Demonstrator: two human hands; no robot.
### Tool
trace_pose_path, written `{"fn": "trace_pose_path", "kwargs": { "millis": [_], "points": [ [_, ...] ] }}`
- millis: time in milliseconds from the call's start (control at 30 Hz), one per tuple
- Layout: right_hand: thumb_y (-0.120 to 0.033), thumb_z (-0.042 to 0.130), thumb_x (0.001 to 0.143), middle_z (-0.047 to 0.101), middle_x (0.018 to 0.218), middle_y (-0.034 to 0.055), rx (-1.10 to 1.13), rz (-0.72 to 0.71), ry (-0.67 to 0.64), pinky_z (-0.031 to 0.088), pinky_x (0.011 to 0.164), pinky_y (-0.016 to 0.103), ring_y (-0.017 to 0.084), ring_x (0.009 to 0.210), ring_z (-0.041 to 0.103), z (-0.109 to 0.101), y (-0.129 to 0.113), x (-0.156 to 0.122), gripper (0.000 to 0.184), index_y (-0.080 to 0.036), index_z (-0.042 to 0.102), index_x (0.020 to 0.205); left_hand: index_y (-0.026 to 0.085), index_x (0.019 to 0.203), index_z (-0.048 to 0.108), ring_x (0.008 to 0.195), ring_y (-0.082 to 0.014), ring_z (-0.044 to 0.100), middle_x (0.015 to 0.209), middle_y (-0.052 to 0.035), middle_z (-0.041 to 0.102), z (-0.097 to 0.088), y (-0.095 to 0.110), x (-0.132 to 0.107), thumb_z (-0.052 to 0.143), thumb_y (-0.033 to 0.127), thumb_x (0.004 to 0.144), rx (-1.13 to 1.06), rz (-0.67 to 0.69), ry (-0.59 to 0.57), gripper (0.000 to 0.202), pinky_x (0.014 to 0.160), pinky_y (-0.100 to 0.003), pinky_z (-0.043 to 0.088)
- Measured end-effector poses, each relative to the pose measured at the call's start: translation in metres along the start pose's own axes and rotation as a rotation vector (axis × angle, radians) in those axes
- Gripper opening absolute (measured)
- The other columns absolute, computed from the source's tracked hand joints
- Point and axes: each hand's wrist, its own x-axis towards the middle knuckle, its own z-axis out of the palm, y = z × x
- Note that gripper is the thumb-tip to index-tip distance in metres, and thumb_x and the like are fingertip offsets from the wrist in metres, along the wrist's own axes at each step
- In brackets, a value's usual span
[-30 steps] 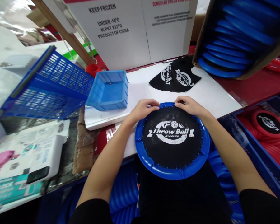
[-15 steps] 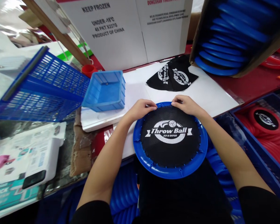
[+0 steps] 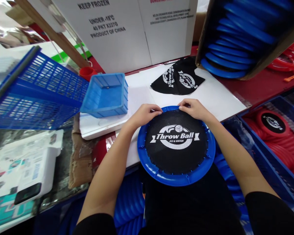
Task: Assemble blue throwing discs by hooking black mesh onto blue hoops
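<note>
A red desk is partly covered by a white sheet. At its back stands a white carton printed "KEEP FROZEN". To the right, a tilted brown box holds stacked blue rings; below it, a blue crate contains red rings. A blue slatted basket leans at the left.

In the centre, a blue-rimmed disc with a black mesh face reading "Throw Ball, Fly & Catch" is held at the desk's near edge, over the person's lap. Beyond it are a light-blue tray, left, and black printed fabric, right.

The left hand and right hand each have a pinching grip, thumb and fingers closed on the disc's far rim, slightly apart. Behind the tray sits a small red cup.
</note>
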Motion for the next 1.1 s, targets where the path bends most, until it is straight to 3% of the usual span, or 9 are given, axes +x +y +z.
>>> {"fn": "trace_pose_path", "kwargs": {
  "millis": [200, 1100],
  "points": [
    [-0.03, 0.068, 0.09, 0.074, 0.091, 0.0061, -0.043, -0.037, 0.018, 0.052, 0.088, 0.043, 0.023, 0.088, 0.066, 0.0041, 0.0, 0.0006, 0.012, -0.021, 0.071, 0.084, 0.02, 0.093, 0.079, 0.096, -0.0219, 0.071, 0.099, -0.0057, 0.081, 0.0001, -0.0017, 0.0002, 0.062, 0.027, 0.089, 0.027, 0.004, -0.006, 0.019, 0.094, -0.039, 0.056],
    [-0.037, 0.068, 0.088, 0.073, 0.091, 0.0047, -0.02, -0.017, 0.0, 0.049, 0.086, 0.039, 0.022, 0.087, 0.063, 0.0016, -0.0035, 0.0062, 0.018, -0.02, 0.069, 0.082, 0.021, 0.093, 0.078, 0.096, -0.0228, 0.071, 0.099, -0.0063, 0.081, -0.0014, -0.0007, 0.0001, 0.061, 0.026, 0.089, 0.082, 0.013, 0.002, 0.019, 0.092, -0.039, 0.056]
  ]
}}
